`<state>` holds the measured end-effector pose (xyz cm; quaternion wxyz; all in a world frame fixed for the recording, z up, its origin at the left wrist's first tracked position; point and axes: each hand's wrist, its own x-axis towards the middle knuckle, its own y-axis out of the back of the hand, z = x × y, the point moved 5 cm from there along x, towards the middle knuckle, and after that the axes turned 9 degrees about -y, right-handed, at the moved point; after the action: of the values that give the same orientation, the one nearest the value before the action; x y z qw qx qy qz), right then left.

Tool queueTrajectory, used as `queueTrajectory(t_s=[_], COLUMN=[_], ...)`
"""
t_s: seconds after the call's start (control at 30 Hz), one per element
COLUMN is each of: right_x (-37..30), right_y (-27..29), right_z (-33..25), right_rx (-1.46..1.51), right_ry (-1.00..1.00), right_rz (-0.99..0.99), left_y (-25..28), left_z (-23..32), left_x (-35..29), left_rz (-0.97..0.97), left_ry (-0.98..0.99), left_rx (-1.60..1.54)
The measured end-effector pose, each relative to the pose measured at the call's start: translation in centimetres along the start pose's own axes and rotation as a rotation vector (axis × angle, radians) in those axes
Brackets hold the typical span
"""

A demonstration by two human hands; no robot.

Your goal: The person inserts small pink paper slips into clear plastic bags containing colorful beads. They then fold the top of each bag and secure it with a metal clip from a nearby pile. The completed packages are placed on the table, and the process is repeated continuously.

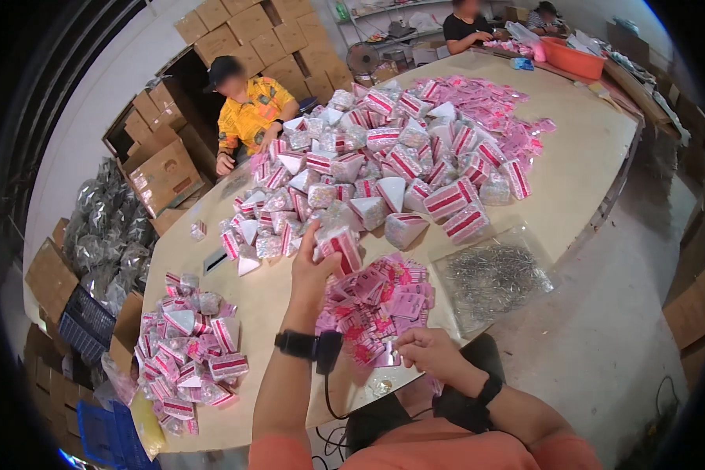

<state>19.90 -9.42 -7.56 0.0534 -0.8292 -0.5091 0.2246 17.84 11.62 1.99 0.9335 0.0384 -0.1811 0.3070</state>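
Observation:
My left hand [312,270] is closed round a wedge shaped like a cake slice [341,249], with pale glittery sides and red stripes. It is raised between the big heap of similar cake-slice wedges [384,141] and a pile of pink printed cards [368,313]. At the near edge of that pile, my right hand [429,352] is closed in a pinch by a pink card [387,354]. Whether the fingertips grip this card or something smaller is too fine to make out. Both wrists wear dark bands.
A clear tray of metal pins [493,278] lies right of the cards. More wedges with pink cards [184,345] form a heap at left. Pink packaging [486,110] covers the far table. A person in yellow [251,113] sits across; others work near an orange basin [572,59].

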Motion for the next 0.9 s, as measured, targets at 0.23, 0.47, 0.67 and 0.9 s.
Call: queueTrajectory(t_s=[0.23, 0.47, 0.67, 0.9], right_x=[-0.2, -3.7, -5.7, -5.6], right_y=[-0.2, -6.0, -8.9, -9.5], right_z=[-0.2, -8.1, -10.5, -9.9], right_rx=[-0.078, -0.326, -0.697, -0.777], right_ry=[0.019, 0.409, 0.696, 0.793], right_rz=[0.016, 0.021, 0.106, 0.14], left_y=[1.4, 0.5, 0.2, 0.3], left_z=[-0.6, 0.1, 2.2, 3.1], left_x=[-9.3, -13.7, -14.4, -14.9], left_rz=[0.186, 0.117, 0.101, 0.084], left_ry=[0.206, 0.076, 0.008, -0.051], left_rx=[-0.9, -0.793, -0.736, -0.705])
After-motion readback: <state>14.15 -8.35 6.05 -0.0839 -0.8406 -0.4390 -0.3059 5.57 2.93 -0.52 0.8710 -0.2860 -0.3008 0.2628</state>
